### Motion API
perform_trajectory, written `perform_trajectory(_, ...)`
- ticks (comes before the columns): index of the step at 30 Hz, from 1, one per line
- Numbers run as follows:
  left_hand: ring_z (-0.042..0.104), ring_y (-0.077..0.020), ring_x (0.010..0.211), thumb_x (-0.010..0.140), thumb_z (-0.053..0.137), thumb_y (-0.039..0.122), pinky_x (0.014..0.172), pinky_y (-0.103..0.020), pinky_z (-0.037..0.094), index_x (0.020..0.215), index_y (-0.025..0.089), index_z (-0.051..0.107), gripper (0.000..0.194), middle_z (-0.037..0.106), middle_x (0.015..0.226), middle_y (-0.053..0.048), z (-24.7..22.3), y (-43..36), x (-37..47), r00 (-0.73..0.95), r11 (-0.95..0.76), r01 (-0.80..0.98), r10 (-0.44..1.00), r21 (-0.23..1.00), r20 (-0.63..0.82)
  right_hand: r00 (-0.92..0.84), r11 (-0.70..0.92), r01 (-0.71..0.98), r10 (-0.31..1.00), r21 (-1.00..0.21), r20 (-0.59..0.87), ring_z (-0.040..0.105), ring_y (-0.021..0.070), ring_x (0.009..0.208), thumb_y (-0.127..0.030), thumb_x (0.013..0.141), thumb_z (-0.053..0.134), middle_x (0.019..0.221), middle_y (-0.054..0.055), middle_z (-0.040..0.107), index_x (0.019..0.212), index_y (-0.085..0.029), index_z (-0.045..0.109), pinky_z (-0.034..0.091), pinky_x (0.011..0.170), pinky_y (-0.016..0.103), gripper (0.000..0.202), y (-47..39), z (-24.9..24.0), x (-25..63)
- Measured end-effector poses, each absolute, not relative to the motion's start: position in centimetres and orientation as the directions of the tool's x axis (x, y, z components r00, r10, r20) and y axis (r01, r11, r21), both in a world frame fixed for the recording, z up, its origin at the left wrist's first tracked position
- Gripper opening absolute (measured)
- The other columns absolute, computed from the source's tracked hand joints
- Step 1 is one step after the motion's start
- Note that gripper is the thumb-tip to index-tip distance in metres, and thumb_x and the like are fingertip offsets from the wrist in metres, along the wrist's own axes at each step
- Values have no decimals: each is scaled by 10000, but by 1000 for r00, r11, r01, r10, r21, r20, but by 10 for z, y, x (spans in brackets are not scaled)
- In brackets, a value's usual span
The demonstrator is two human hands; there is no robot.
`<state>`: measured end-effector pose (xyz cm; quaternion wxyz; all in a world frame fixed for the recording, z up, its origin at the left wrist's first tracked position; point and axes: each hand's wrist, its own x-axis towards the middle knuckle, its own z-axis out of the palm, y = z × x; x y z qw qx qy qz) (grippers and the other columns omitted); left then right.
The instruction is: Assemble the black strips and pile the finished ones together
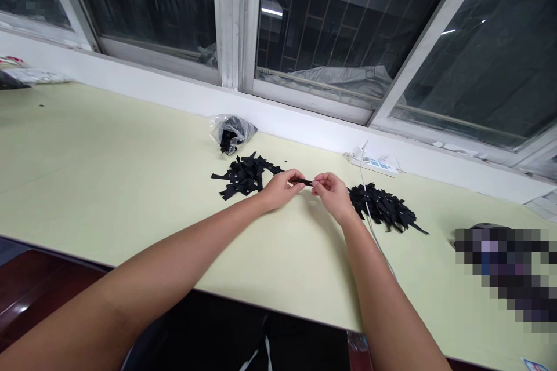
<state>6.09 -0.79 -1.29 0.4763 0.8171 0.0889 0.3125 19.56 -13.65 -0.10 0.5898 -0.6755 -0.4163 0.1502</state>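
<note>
My left hand [285, 186] and my right hand [331, 192] are close together above the table, pinching the two ends of a short black fabric strip [307, 182]. The strip is stretched level between my fingertips. Left of my left hand lies a loose pile of black strips [246, 175], some with small pale marks. Another heap of black strips [383, 206] sits just right of my right hand, partly behind my wrist. Behind the left pile is a clear plastic bag [243, 128] with black pieces in it.
A white power strip [376, 166] lies by the wall, and its white cable [369, 220] runs past my right forearm to the front. A blurred dark object [500, 255] is at the right. Windows [331, 29] rise behind the pale yellow table [108, 156].
</note>
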Motion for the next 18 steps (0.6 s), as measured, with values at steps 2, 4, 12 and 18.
perform_trajectory(2, 621, -161, 881, 858, 604, 328, 755, -276, 500, 997, 170, 630, 212, 679, 972, -56, -15, -5, 62, 760, -537, -147, 476, 830, 443, 712, -52, 502, 592, -864, 378, 629, 195, 722, -432, 777, 601, 846, 63, 675, 942, -192, 595, 519, 742, 369, 292, -146, 4, 215)
perform_trajectory(4, 620, -162, 878, 865, 598, 341, 754, -277, 502, 984, 169, 632, 211, 675, 950, -56, -16, -4, 62, 746, -545, -137, 492, 827, 448, 801, -221, 562, 385, -797, 458, 633, 227, 801, -373, 809, 544, 913, 86, 687, 979, -196, 613, 491, 810, 399, 254, -163, 10, 238)
perform_trajectory(12, 605, -158, 836, 879, 556, 301, 701, -262, 484, 947, 177, 634, 162, 661, 901, -39, -18, -6, 60, 769, -619, -106, 446, 779, 459, 969, -802, 107, -47, -588, 241, 551, 394, 1082, -234, 770, 523, 1030, 175, 680, 939, -242, 677, 348, 906, 545, 229, -216, 1, 291)
perform_trajectory(18, 593, -197, 928, 891, 497, 218, 832, -332, 470, 987, 192, 633, 169, 661, 987, -53, -8, 1, 51, 788, -835, 85, 389, 543, 476, 970, -820, -9, -146, -572, 194, 481, 398, 1176, -246, 777, 539, 1136, 174, 643, 959, -233, 680, 325, 939, 554, 231, -219, -6, 295)
